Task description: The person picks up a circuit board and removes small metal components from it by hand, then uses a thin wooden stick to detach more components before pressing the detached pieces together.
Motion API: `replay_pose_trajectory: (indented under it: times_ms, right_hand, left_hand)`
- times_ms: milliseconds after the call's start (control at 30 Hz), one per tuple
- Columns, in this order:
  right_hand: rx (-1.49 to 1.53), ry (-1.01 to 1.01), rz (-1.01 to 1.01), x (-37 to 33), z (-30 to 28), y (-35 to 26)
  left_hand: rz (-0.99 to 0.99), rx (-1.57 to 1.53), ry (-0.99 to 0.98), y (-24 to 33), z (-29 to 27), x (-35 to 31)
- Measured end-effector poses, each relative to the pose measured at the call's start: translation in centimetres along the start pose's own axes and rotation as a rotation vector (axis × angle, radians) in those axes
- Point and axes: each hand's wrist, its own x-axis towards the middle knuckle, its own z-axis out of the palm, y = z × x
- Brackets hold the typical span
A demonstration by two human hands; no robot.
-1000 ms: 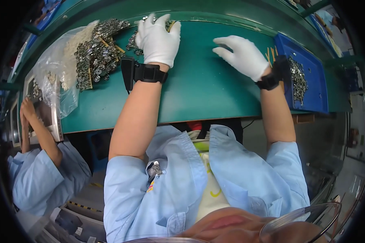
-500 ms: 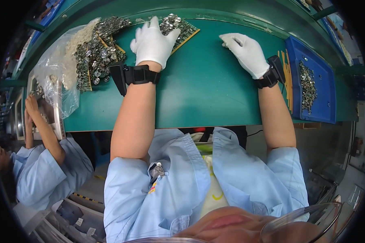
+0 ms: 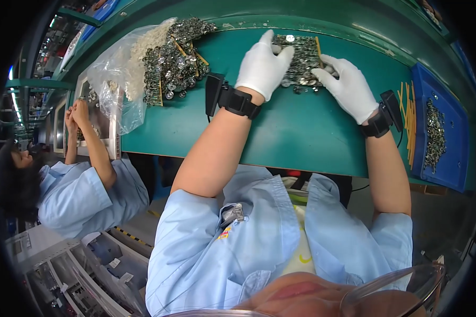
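Note:
A flat bundle of small shiny metal pieces, with a yellow strip along its right edge, rests on the green worktable. White-gloved, my left hand grips the bundle's left side, its thumb over the top and a finger stretched along the edge. From the right, my right hand, also gloved, closes thumb and fingers round the lower right edge beside the strip. Fingertips of both hands are partly hidden. Further left lies a heap of similar metal pieces with yellow strips among them.
A clear plastic bag with pale pieces lies against the heap. At right, several loose yellow strips lie beside a blue tray holding small metal parts. Another person works at the left.
My right hand has come left to the bundle. The bundle has shifted right and turned, its yellow strip now nearly upright. The whole view has swung, so things appear further right.

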Motion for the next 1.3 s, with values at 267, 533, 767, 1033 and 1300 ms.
replay_pose_trajectory:
  times_ms: [267,533,767,1033,1300]
  right_hand:
    - [-0.118,0.153,-0.099,0.4,1.0,1.7]
    - [1.176,0.243,0.216,0.3,0.7,2.1]
    - [0.784,-0.083,0.311,0.4,-0.8,1.8]
    - [1.159,0.125,0.007,-0.3,-1.6,0.9]
    - [0.829,0.265,-0.136,-0.3,-1.6,1.7]
  left_hand:
    - [-0.006,-0.341,-0.111,-0.6,0.5,0.6]
    - [-0.138,-0.521,-0.199,-0.3,0.8,0.3]
    - [-0.069,-0.474,-0.288,0.7,0.2,-0.5]
    - [-0.232,-1.143,-0.116,1.1,0.2,-0.5]
    - [-0.064,-0.882,-0.335,2.7,-0.3,-1.7]
